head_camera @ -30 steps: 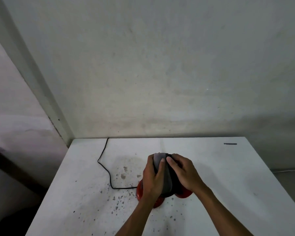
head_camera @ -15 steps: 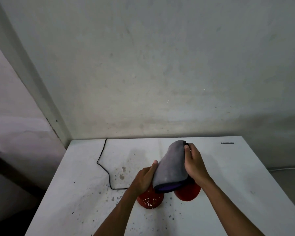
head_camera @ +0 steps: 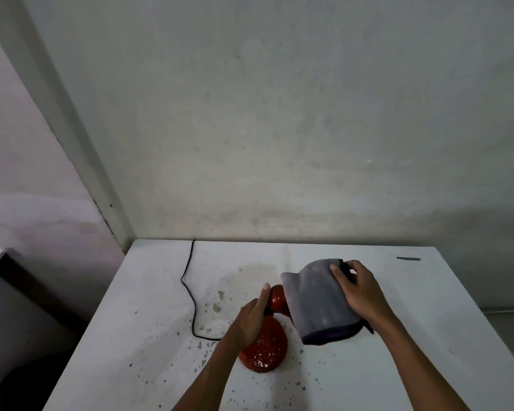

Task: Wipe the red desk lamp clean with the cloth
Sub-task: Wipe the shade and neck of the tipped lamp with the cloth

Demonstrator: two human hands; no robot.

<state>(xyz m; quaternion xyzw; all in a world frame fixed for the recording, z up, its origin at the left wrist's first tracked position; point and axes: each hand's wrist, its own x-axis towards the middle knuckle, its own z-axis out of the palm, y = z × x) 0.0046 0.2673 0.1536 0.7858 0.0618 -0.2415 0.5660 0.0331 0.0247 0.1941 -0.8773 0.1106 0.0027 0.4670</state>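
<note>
Your right hand [head_camera: 361, 295] has its fingers curled over the far top edge of the grey cloth [head_camera: 318, 301], thumb lying on the cloth's near face, so the cloth is clamped against whatever sits under it; the lamp head itself is fully draped, only the red rear of the shade [head_camera: 278, 298] pokes out on the cloth's left side. Your left hand [head_camera: 251, 317] is wrapped around the lamp's neck just above the base, fingers together, thumb pointing up along the rear of the shade and touching it. Red desk lamp [head_camera: 264, 347] stands on its round base near the front middle of the white table [head_camera: 428, 307], base directly below and in front of your left hand, speckled with pale spots. Cloth hangs down to the right of the base, lower hem dark purple, a black tag or corner sticking out at bottom right next to your right wrist. Black cord [head_camera: 189, 289] runs from the base's left side, loops back across the table and drops over the far edge by the wall. Table top around the lamp is spattered with dark flecks and a greyish stain. Small dark strip [head_camera: 408, 258] lies at the far right of the table, well apart from both hands. No readable labels or writing anywhere, no containers in shot. Bare grey wall [head_camera: 279, 129] behind
</note>
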